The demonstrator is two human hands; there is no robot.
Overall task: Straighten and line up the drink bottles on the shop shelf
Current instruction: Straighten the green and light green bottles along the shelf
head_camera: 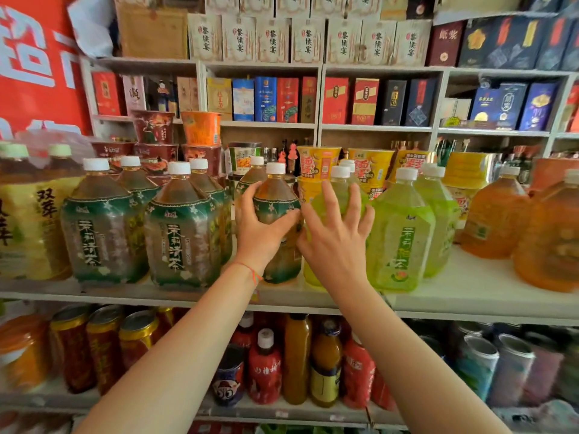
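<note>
Gripping the dark tea bottle (277, 211) with the green label, your left hand (261, 227) curls round its shoulder, thumb on the left side and fingers across the front. That bottle stands upright at the front edge of the white shelf (470, 292), in the middle of the row. Your right hand (336, 236) is spread wide, fingers straight, laid against the pale green bottle (340, 195) just beside it on the right; the two hands nearly touch at the knuckles.

To the left stand two more green-label tea bottles (103, 227) and (183, 233), upright with labels facing you, each with another of the same kind close behind. Further left sit yellow-labelled bottles (31, 220) under a plastic wrap. To the right of your right hand a light green bottle (404, 236) faces you with a second one behind it, and beyond those two orange drink bottles (495, 217) sit well apart from the green ones.

Behind the row, yellow noodle cups (318, 161) and red noodle bowls (153, 126) crowd the back of the shelf, close behind the bottle caps. Above are boxed goods (272, 40); below, cans (138, 333) and small red bottles (264, 368) fill the lower shelf, crossed by your forearms
</note>
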